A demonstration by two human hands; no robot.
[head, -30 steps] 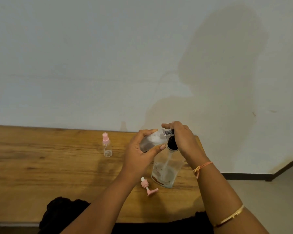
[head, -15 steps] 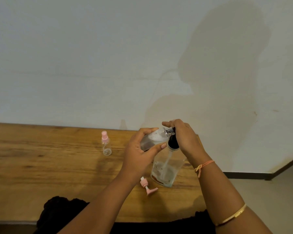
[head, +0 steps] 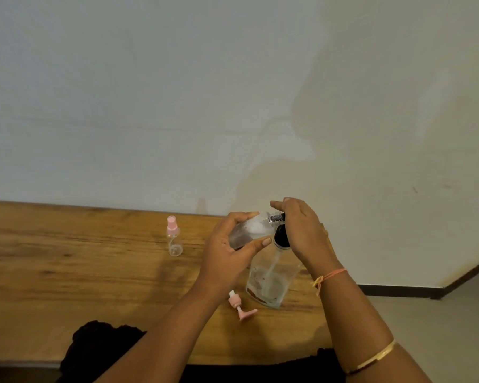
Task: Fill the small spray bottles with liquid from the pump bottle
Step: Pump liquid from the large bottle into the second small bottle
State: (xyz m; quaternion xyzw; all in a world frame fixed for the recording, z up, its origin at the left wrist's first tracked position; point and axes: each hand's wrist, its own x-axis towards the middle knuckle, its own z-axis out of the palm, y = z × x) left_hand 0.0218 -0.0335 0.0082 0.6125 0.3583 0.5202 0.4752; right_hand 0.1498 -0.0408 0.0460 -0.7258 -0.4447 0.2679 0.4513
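Note:
My left hand grips a small clear spray bottle, tilted with its open neck against the nozzle of the pump bottle. The clear pump bottle stands on the wooden table, with a little liquid at its bottom and a black pump head. My right hand rests over that pump head. A pink spray cap lies loose on the table in front of the pump bottle. A second small spray bottle with a pink cap stands to the left, apart from my hands.
A white wall rises right behind the table. The table's right end is near my right forearm, with pale floor and a dark skirting board beyond. Dark cloth lies at the table's near edge.
Nearly nothing differs: both hands keep the same hold, and the view has shifted slightly.

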